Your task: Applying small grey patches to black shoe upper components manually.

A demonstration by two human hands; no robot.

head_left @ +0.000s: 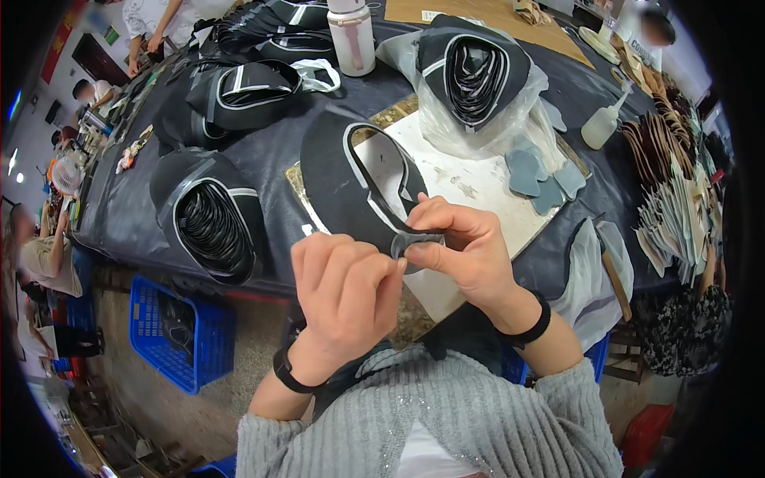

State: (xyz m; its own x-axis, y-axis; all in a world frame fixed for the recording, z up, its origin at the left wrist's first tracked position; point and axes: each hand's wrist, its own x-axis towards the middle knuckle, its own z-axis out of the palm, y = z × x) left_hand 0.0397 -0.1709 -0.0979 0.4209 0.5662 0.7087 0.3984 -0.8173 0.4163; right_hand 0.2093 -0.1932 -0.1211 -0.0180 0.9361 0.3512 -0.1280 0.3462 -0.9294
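Note:
A black shoe upper [335,179] with a pale-edged opening stands in front of me over the white board [454,271]. My right hand [476,253] pinches its near end between thumb and fingers. Closed at the same end, my left hand [347,291] has its fingertips against a small dark grey piece [413,240] on the upper's edge. The fingers partly cover this piece, so how it is joined cannot be seen. Several loose grey-blue patches [523,174] lie on the board's right side.
Nested black uppers [167,185] sit at left, with another stack [434,68] in clear plastic behind. A squeeze bottle [599,129] and a white tumbler [352,44] stand on the dark table. At right are layered cut pieces [665,207]; a blue basket [143,338] is on the floor.

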